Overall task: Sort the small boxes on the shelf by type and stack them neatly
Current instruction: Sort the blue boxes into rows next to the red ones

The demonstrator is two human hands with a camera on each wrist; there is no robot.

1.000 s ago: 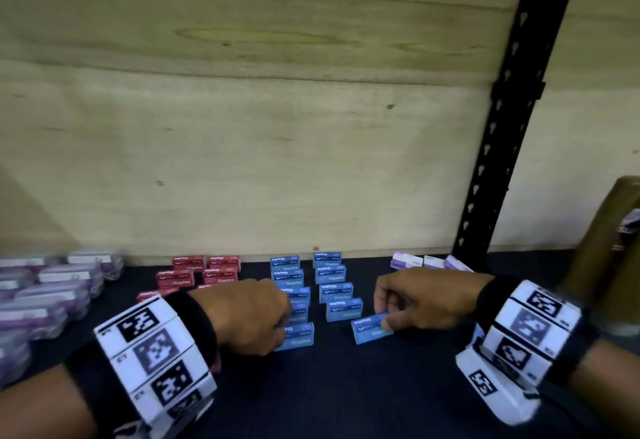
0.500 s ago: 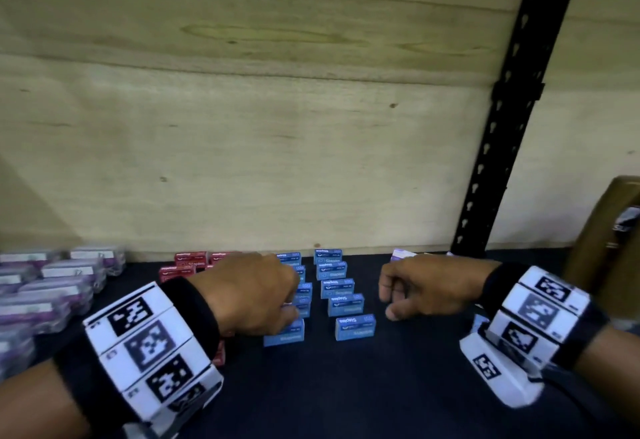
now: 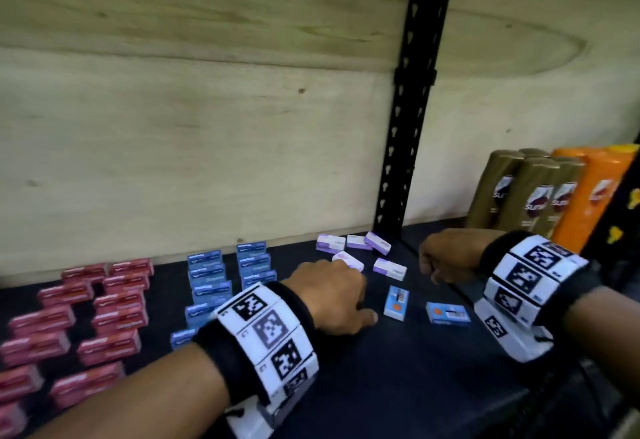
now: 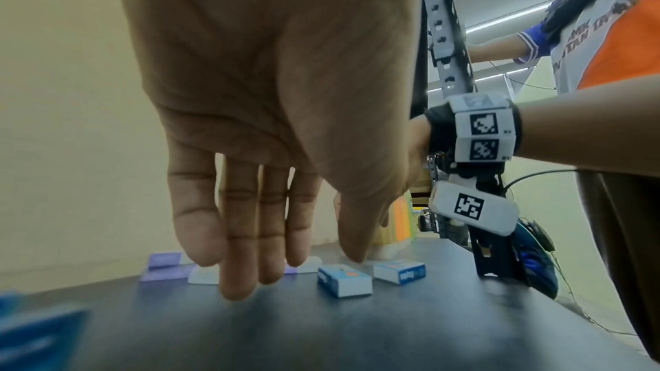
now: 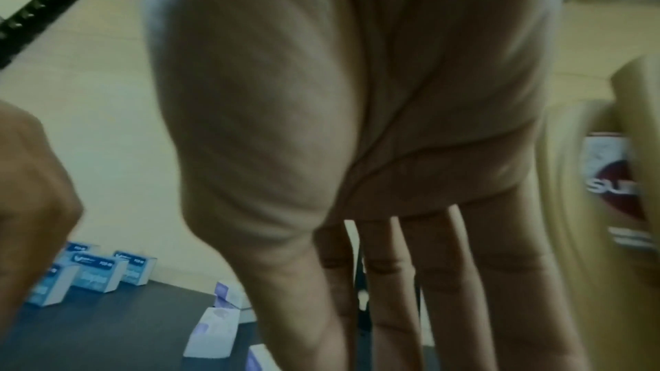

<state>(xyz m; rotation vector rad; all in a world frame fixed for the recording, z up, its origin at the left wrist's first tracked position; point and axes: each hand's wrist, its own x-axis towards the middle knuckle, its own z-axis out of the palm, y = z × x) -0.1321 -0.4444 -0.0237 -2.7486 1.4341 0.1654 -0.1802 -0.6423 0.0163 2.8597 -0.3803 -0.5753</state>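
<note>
The shelf (image 3: 381, 386) is laid out by colour, seemingly so each type keeps its own zone: red boxes (image 3: 104, 303) in rows at the lower left of the head view, blue boxes (image 3: 221, 276) in two columns at centre, purple boxes (image 3: 360, 251) scattered loosely right of centre, judged not yet sorted. Two stray blue boxes (image 3: 396, 302) are left lying flat at lower centre-right, apart from their columns. The left hand (image 3: 332, 300) is held just beside them and the right hand (image 3: 446, 255) further right, both empty, fingers extended and relaxed, apparently ready to gather the strays.
</note>
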